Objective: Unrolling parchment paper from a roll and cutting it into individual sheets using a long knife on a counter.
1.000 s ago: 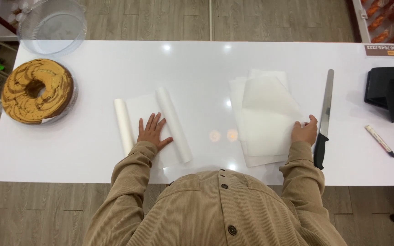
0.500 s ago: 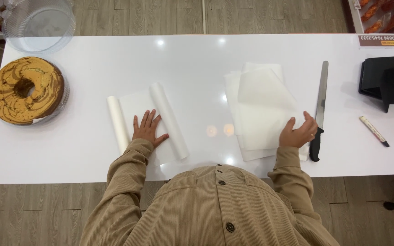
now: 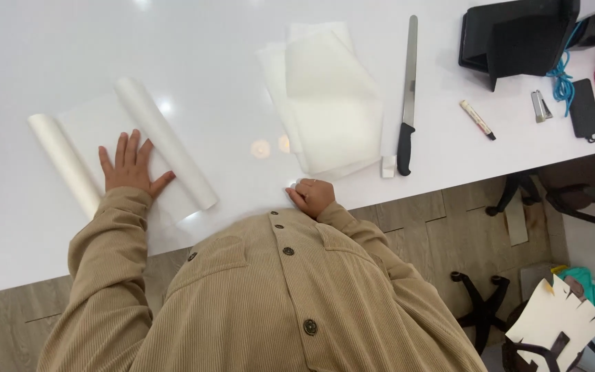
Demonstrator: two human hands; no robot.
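My left hand (image 3: 129,167) lies flat, fingers spread, on a sheet of white parchment paper (image 3: 105,134) whose two ends curl up into rolls. My right hand (image 3: 310,195) rests curled at the table's near edge, just below a stack of loose white paper sheets (image 3: 325,96); it seems to hold nothing. To the right of that stack lies a long knife (image 3: 408,89) with a black handle, blade pointing away from me. A small white block (image 3: 388,166) sits beside the knife's handle.
On the white table (image 3: 194,55) at the right are a marker (image 3: 477,120), a black box or stand (image 3: 511,41), a metal clip (image 3: 539,106), a black phone-like item (image 3: 583,107) and a blue cord (image 3: 559,76). Office chairs (image 3: 573,193) stand on the floor beyond the edge.
The view has swung right, and the cake and glass dome are out of frame. My right hand left the paper stack and drew back to the table's near edge. My left hand stayed on the parchment.
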